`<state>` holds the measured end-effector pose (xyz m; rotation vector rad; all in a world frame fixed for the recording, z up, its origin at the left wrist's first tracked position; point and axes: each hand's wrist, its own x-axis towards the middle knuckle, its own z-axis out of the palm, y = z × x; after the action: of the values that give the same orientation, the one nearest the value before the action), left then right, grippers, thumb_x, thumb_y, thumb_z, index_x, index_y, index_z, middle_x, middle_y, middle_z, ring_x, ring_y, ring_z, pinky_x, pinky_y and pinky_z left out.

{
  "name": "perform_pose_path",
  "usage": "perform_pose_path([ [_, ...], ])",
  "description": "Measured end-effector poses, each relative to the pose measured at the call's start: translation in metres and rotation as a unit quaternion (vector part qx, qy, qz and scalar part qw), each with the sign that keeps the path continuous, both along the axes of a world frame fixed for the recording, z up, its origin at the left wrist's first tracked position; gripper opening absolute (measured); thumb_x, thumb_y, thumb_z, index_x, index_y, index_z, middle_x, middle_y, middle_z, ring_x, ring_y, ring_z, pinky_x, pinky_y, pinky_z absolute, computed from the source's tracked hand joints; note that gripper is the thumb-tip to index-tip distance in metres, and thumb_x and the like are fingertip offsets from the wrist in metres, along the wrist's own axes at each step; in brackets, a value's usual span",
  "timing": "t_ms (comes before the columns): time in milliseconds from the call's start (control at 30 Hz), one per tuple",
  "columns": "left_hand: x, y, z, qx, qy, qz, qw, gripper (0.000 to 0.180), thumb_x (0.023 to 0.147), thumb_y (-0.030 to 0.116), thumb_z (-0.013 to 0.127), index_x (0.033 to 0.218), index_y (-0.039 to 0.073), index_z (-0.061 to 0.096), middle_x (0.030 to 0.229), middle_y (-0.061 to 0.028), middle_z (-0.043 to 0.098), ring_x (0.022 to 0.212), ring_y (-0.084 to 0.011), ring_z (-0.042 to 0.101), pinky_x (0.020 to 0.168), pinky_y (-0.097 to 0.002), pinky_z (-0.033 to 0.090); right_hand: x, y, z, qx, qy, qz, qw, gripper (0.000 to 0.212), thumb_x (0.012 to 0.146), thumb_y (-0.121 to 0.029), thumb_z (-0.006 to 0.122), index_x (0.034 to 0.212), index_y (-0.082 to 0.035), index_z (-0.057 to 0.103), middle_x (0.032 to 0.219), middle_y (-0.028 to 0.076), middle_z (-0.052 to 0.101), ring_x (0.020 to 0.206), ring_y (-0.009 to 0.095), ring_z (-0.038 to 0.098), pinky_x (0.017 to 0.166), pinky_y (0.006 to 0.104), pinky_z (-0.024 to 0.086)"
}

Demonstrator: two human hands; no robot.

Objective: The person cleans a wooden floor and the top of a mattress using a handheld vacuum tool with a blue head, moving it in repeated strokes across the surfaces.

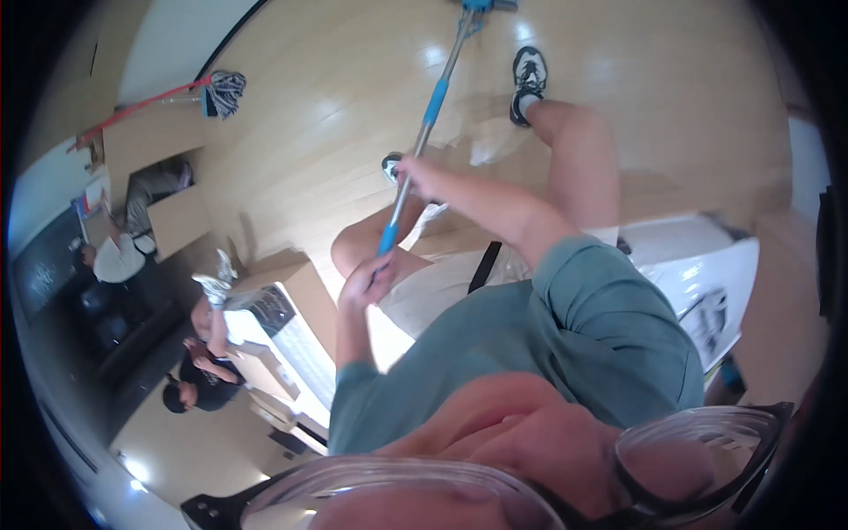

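Across the upper middle runs a long mop point(444, 84) with a silver pole and blue grip sections. Its blue and grey head point(486, 5) is on the floor, partly cut off by the top edge. My left hand point(371, 278) is closed round the blue grip at the near end of the pole. Farther along, my right hand point(420, 178) wraps the silver part, with that forearm reaching over from the right. The pole slants away from me, up and slightly right. My two sneakers stand on the floor on either side of it.
A string mop point(228, 93) with a red pole leans at the far left near an open cardboard box point(177, 221). Two people sit at the left among boxes. A cardboard carton point(309, 305) is at my left, a white plastic-wrapped package point(702, 287) at my right. Pale floor point(336, 106) stretches ahead.
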<state>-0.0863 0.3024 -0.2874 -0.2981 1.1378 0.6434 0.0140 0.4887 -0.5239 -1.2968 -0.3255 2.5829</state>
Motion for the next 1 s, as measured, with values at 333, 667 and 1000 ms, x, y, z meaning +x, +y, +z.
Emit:
perform_pose_path([
  [333, -0.060, -0.111, 0.093, -0.106, 0.575, -0.371, 0.721, 0.033, 0.079, 0.029, 0.087, 0.079, 0.001, 0.070, 0.062, 0.0025, 0.057, 0.057, -0.0047, 0.047, 0.050, -0.0262, 0.036, -0.063, -0.139, 0.112, -0.307, -0.008, -0.103, 0.946, 0.012, 0.092, -0.011, 0.055, 0.082, -0.004, 0.055, 0.065, 0.010, 0.054, 0.063, 0.025, 0.060, 0.061, 0.0412, 0.052],
  [667, 0.206, 0.283, -0.109, 0.167, 0.391, -0.292, 0.857, 0.039, 0.095, 0.042, 0.066, 0.079, 0.007, 0.063, 0.067, -0.0019, 0.060, 0.053, -0.0119, 0.052, 0.047, -0.0328, 0.040, 0.190, 0.294, -0.026, 0.243, -0.367, -0.096, 0.893, 0.019, 0.088, -0.023, 0.066, 0.087, -0.004, 0.066, 0.067, 0.010, 0.064, 0.064, 0.023, 0.067, 0.058, 0.0421, 0.053],
  [1000, 0.193, 0.384, -0.102, 0.186, 0.112, -0.034, 0.976, 0.014, 0.096, 0.022, 0.059, 0.088, 0.013, 0.051, 0.064, 0.0019, 0.043, 0.051, -0.0116, 0.041, 0.044, -0.0292, 0.032, 0.181, 0.392, -0.025, 0.523, -0.460, 0.288, 0.657, 0.014, 0.090, -0.018, 0.061, 0.085, -0.006, 0.065, 0.073, 0.010, 0.066, 0.063, 0.026, 0.067, 0.056, 0.0440, 0.056],
])
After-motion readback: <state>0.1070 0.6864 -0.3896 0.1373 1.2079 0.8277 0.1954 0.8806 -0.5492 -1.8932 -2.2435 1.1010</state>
